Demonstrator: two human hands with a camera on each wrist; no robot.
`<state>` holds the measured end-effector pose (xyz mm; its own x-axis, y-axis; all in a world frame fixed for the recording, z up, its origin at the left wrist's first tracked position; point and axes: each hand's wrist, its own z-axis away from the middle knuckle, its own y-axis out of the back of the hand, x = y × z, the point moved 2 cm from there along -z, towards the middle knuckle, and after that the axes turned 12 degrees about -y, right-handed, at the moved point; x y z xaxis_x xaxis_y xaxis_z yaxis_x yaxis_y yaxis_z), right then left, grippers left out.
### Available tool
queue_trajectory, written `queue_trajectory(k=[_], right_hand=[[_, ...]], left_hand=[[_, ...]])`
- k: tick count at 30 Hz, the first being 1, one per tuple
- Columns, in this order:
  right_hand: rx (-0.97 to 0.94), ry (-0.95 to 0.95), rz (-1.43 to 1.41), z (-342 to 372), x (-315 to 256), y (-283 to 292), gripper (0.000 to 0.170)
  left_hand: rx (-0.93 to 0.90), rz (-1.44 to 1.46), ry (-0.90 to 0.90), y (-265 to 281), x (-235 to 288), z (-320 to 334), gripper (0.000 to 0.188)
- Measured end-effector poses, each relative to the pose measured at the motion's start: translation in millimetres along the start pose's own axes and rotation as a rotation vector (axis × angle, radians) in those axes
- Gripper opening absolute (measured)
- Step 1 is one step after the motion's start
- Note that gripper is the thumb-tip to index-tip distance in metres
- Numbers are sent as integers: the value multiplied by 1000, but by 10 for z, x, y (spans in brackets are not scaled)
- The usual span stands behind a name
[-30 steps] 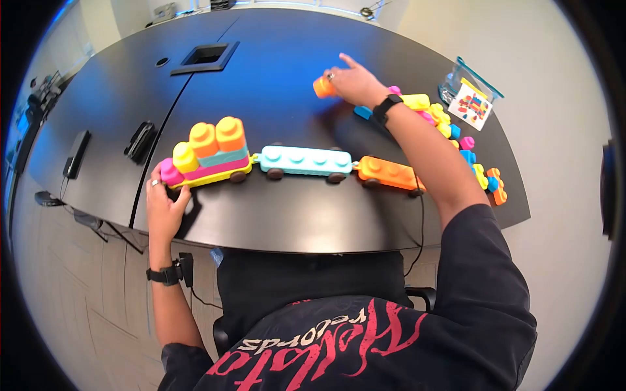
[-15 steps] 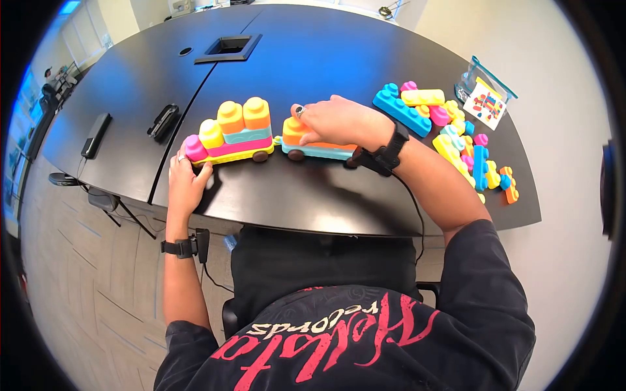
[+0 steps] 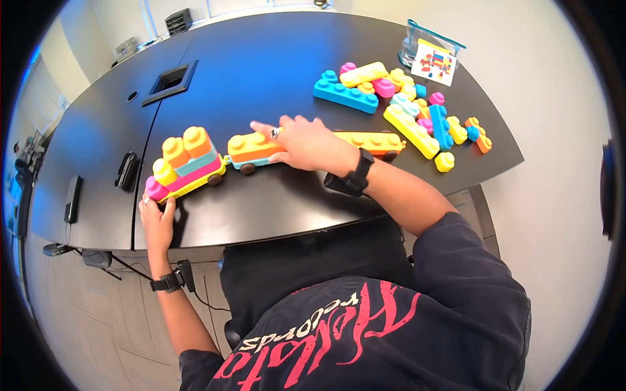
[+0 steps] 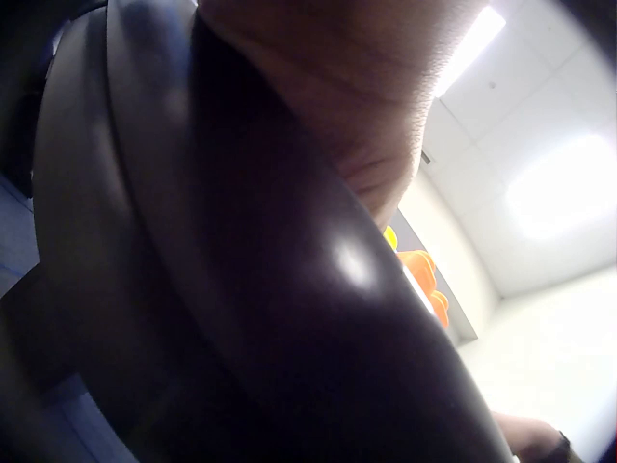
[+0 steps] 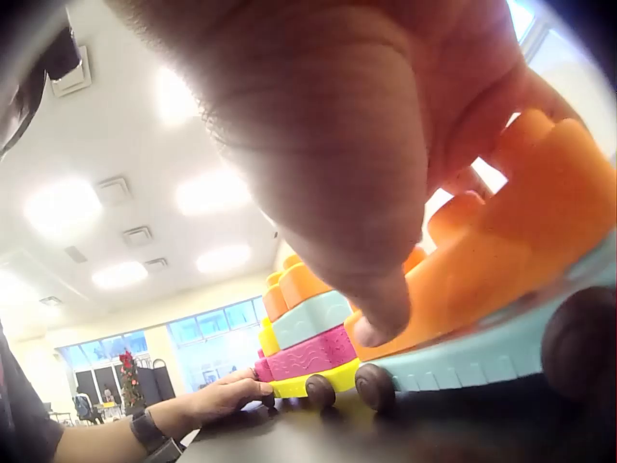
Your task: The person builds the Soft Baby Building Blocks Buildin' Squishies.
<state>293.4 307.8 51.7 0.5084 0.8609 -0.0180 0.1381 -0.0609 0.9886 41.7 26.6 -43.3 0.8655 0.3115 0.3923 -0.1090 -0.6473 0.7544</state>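
Observation:
In the head view, my left hand [image 3: 158, 227] grips the front end of a yellow wheeled base [image 3: 191, 188] beside its pink brick [image 3: 156, 189]; more bricks are stacked behind. A light-blue wheeled car [image 3: 236, 165], linked behind it, carries an orange brick [image 3: 240, 148]. My right hand [image 3: 312, 144] holds this brick, its thumb on the near side in the right wrist view, where the brick [image 5: 521, 251] sits above the light-blue base [image 5: 472, 365]. A yellow-orange car [image 3: 370, 140] shows beyond the right wrist. The left wrist view hides the left fingers.
Loose bricks [image 3: 412, 130] lie at the table's right, with a clear bag [image 3: 409, 47] and picture card [image 3: 433, 62] behind. Two black objects [image 3: 125, 171] [image 3: 73, 199] lie at left, near a recessed table box [image 3: 171, 83].
My right hand has brought the orange brick from above the table's far side down onto the light-blue car. My left hand stays at the front; the head view has shifted.

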Motion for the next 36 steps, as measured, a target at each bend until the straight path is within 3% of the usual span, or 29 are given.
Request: queue_trajectory(k=[7,12,14,17,20,21,22,23,24,25,26,28,29,34,36], right_hand=[[99,36,-120,77,46,-133,62],[67,37,-133,73,103,-166,63],[210,145,-113,132,112,-147,71],[244,8,-245,166,360,-46,74],[438,-39,-230,233,1103,92,48],[332,-328,-387,456,1254,388,41],[501,-281,-322,528,1658,378,38],[458,-362,-292,698,2056,471,38],[403,-596,-320,1025,2214,714,37],[476,-636,-74,1137,2819,595,33],[373,-763,80,1341,3245,618,37],[440,-823,201,1750,3943,524,40],[383,-853,240,1919,4179,409,42],[-21,-1033,321,2164,4409,289,52],[68,-915,343,2160,4636,95,56]], left_hand=[[-39,39,28,-7,-78,1,39],[-7,79,-4,-42,-112,-32,48],[22,127,-43,-35,-74,-34,52],[40,81,-39,-87,-268,-30,56],[40,78,-14,-96,-320,-31,58],[43,122,-24,-84,-271,-47,60],[53,133,9,-79,-246,-46,62],[66,174,-12,-100,-308,-56,63],[83,217,-34,-128,-359,-66,64],[88,228,-40,-139,-331,-62,64],[75,211,-9,-126,-312,-71,65],[77,193,21,-102,-321,-40,66],[80,208,0,-113,-347,-26,67],[96,238,-2,-113,-247,-35,71],[150,241,0,-98,-209,-49,63]])
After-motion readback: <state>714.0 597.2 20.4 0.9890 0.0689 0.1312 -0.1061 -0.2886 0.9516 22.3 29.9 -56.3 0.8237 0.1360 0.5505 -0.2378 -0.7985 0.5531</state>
